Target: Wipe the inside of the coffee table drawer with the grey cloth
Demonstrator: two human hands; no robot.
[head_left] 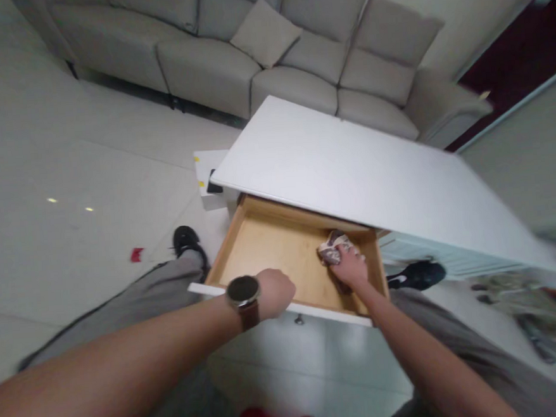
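A wooden drawer (261, 241) stands pulled out from under a white table top (351, 171). My left hand (275, 291), with a brown-strapped watch on its wrist, is curled over the drawer's white front edge (207, 291). Inside the drawer at its right side, my right hand (349, 268) is closed on a crumpled patterned cloth (331, 248), which it presses against the drawer floor near the back right corner.
A grey sectional sofa (257, 51) with a cushion runs along the far side. A small white box (206, 175) sits on the floor left of the table. My legs and black shoes (418, 275) flank the drawer. Blurred clutter lies at the right.
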